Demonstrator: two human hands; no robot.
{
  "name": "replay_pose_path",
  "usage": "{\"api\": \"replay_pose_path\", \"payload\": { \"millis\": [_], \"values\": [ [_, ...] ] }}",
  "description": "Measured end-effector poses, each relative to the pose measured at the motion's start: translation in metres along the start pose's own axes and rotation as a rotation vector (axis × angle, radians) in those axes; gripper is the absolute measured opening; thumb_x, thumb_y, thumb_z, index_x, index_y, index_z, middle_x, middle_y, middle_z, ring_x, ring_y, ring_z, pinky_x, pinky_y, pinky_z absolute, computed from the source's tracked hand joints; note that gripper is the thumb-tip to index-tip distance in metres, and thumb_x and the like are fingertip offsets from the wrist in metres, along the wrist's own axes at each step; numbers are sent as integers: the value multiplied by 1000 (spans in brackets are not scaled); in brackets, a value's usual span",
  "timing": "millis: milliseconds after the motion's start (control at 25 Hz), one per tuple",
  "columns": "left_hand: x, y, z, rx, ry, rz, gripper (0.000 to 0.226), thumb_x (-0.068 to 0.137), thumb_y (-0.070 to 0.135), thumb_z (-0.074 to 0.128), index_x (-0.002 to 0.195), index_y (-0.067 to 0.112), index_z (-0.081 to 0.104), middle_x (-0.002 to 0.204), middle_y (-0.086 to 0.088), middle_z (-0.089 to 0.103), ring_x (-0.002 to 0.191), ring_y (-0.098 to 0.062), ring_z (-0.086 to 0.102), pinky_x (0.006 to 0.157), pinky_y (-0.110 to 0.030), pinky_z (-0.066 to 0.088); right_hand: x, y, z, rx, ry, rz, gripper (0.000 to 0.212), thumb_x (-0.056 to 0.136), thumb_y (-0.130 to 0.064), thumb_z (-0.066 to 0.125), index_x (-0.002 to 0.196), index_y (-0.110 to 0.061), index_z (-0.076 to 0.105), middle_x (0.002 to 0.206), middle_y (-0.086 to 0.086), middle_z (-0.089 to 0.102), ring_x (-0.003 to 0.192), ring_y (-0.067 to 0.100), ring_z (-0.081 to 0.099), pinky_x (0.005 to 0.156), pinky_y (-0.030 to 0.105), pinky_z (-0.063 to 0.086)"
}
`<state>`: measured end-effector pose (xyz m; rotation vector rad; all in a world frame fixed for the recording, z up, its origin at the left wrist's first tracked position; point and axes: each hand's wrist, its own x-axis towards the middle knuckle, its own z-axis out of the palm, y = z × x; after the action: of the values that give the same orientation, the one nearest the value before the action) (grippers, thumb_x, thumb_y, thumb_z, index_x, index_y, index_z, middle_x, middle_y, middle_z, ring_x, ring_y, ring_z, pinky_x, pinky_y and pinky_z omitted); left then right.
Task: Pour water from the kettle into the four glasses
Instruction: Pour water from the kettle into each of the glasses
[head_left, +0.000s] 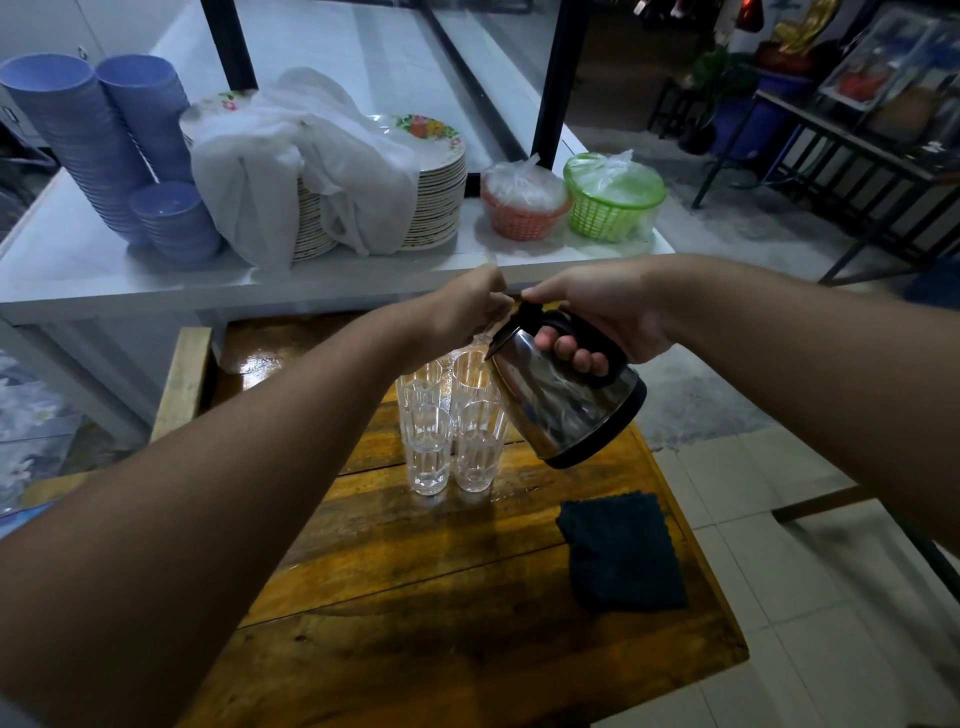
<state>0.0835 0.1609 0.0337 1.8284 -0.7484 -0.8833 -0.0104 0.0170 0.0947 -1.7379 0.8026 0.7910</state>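
Note:
A steel kettle (563, 400) with a black handle and base hangs tilted to the left, its spout over the far right glass (470, 371). My right hand (602, 322) grips its handle. My left hand (467, 306) is closed at the kettle's lid, above the glasses. Several clear ribbed glasses stand close together on the wooden table (467, 597): the near left glass (428, 452) and near right glass (475, 447) both hold some water. The far left glass (423, 376) is partly hidden behind my left forearm.
A dark cloth (621, 553) lies on the table to the right of the glasses. Behind the table, a white counter (78, 260) carries stacked blue bowls (98, 140), plates under a white cloth (311, 166), and an orange basket (522, 208) and a green basket (610, 200).

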Motion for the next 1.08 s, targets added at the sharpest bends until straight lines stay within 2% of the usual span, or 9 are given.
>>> {"api": "replay_pose_path", "payload": {
  "millis": [160,360,520,560,640,760,840,920,1080],
  "values": [
    [-2,1,5,14,-28,32,24,100,21,35,77,14,41,66,1,42,63,-14,36,59,-34,29,3,8,-1,-12,2,-21,62,104,-58,37,67,-14,59,54,-3,46,43,11,44,40,21,35],
    [-3,1,10,75,-24,34,19,100,25,37,88,13,45,85,-4,54,84,-21,50,72,-37,38,7,26,-6,-15,-26,-94,59,104,-59,36,70,-15,56,56,-3,46,47,11,42,45,23,34],
    [-3,5,17,87,-11,41,18,101,25,35,86,19,43,105,-17,59,94,-17,54,85,-40,39,16,47,-11,12,-34,-173,61,103,-60,36,68,-14,56,55,-2,46,46,13,41,47,25,34],
    [-5,7,17,82,-39,45,17,98,30,37,89,18,44,112,-20,58,98,-19,54,91,-42,39,18,52,-13,24,-36,-197,62,103,-60,36,68,-14,56,54,-2,46,46,12,41,47,25,34],
    [-7,9,17,101,-68,30,37,84,46,42,102,15,47,132,-22,52,115,-30,51,103,-51,37,22,64,-15,46,-45,-259,63,103,-60,35,67,-13,57,52,-3,47,44,12,43,46,24,35],
    [-7,12,22,152,-56,58,28,76,40,43,95,20,43,138,-27,47,127,-40,44,106,-59,35,28,81,-20,60,-23,-336,64,104,-59,34,67,-12,57,48,-4,48,40,11,44,44,23,36],
    [-8,15,27,132,-60,48,33,79,38,40,103,16,42,145,-24,42,134,-36,39,110,-54,31,31,90,-21,86,2,-385,65,105,-58,34,67,-12,58,47,-5,50,40,10,46,44,22,38],
    [-6,16,31,120,-47,15,56,83,40,34,125,4,41,148,-16,42,137,-30,37,113,-49,28,35,101,-21,130,20,-431,65,106,-56,32,66,-12,59,45,-6,52,40,10,47,44,21,39],
    [4,24,49,215,-5,-15,59,94,43,25,140,12,46,147,-5,46,133,-22,40,111,-44,30,48,129,-19,204,134,-482,75,105,-61,27,62,-9,60,45,-1,52,42,14,49,49,25,42]
  ]
}}
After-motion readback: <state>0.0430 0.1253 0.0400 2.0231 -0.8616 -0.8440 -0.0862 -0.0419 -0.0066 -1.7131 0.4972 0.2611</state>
